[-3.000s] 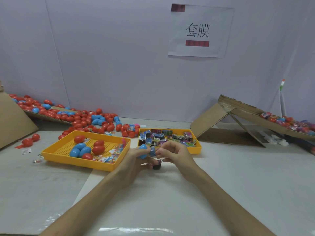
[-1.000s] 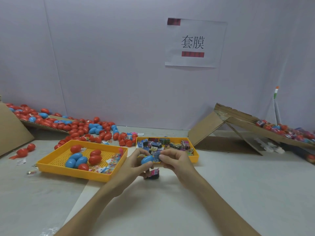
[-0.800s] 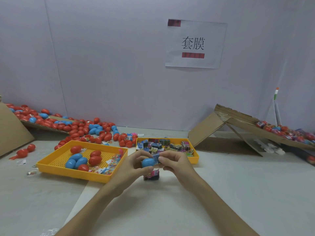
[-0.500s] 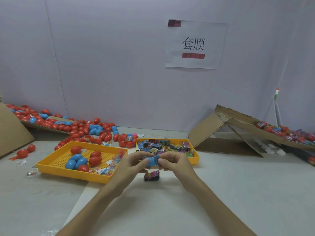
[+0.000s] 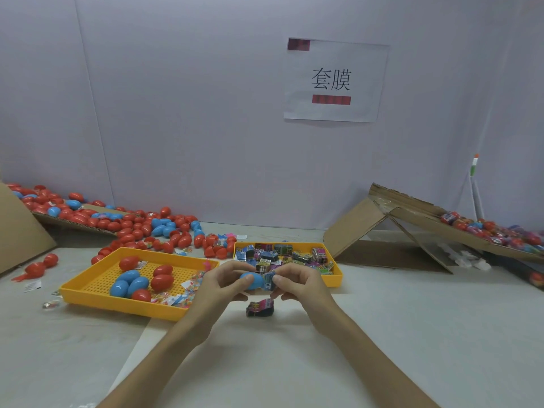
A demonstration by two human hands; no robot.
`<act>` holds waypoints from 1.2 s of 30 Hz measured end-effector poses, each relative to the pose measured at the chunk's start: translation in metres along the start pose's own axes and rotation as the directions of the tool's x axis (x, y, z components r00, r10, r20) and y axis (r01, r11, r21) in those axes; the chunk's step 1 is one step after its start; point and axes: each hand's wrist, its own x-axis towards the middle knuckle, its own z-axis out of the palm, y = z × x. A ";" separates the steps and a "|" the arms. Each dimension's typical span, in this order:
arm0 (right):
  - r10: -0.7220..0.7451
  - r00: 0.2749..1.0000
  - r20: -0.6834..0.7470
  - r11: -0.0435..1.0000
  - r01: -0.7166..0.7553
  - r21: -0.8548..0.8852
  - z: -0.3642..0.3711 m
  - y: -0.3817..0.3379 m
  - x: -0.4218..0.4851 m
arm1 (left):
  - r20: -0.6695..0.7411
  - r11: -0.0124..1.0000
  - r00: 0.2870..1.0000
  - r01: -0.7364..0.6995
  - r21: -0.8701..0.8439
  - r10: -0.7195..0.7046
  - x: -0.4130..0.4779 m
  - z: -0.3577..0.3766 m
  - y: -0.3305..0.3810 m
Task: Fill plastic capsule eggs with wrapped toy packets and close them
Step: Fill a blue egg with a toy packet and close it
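Nearest me, both forearms reach out over the pale table (image 5: 294,363), and just beyond them a spare packet (image 5: 260,307) with dark, pink-printed wrapping lies alone on the surface, directly below the hands. Above it, held off the table, my left hand (image 5: 217,287) grips the blue capsule egg (image 5: 251,280), thumb on the near side and fingers curled over the far side. My right hand (image 5: 300,285) pinches a wrapped toy packet (image 5: 269,280) between thumb and fingertips and holds it against the egg's right end. The two are touching, but I cannot tell whether the packet is partly inside. I judge the egg to be light, rigid and smooth, so it could slip or spin in the hand. It is best held around its widest part, with the open rim left clear. The packet looks light and crinkly, soft enough to be squeezed in, so I would push on its trailing end. Just beyond the hands on the right, a yellow tray (image 5: 337,275) holds more packets. To the left, a second, perforated yellow tray (image 5: 117,301) holds a few red and blue eggs and some small wrappers. Farther back on the left is a loose heap of eggs (image 5: 141,228), mostly red. At far right a cardboard ramp (image 5: 412,213) carries more small coloured items, and a paper sign (image 5: 334,81) hangs on the back wall.
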 end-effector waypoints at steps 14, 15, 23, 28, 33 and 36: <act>0.009 1.000 0.022 1.000 -0.009 -0.002 0.003 -0.001 -0.001 | 0.059 1.000 0.998 0.015 -0.015 -0.014 -0.003 0.001 0.003; 0.008 1.000 0.018 1.000 -0.008 -0.003 0.002 -0.001 -0.001 | 0.061 1.000 0.998 0.018 -0.019 -0.017 -0.003 0.002 0.004; -0.059 0.997 -0.054 0.996 0.055 -0.063 0.002 0.000 -0.001 | 0.074 1.000 0.997 0.008 0.018 -0.010 -0.002 0.001 0.002; -0.053 0.998 -0.028 0.998 0.052 -0.040 0.004 0.000 -0.001 | 0.045 0.998 0.999 -0.024 0.059 0.021 0.000 0.000 -0.001; -0.101 0.994 -0.040 0.994 0.099 -0.050 0.005 -0.001 -0.003 | 0.037 0.996 0.998 -0.056 0.075 0.054 0.001 -0.001 -0.004; -0.132 0.991 -0.029 0.988 0.129 -0.087 0.006 -0.001 -0.003 | 0.045 0.991 0.996 -0.084 0.104 0.079 0.001 0.000 -0.004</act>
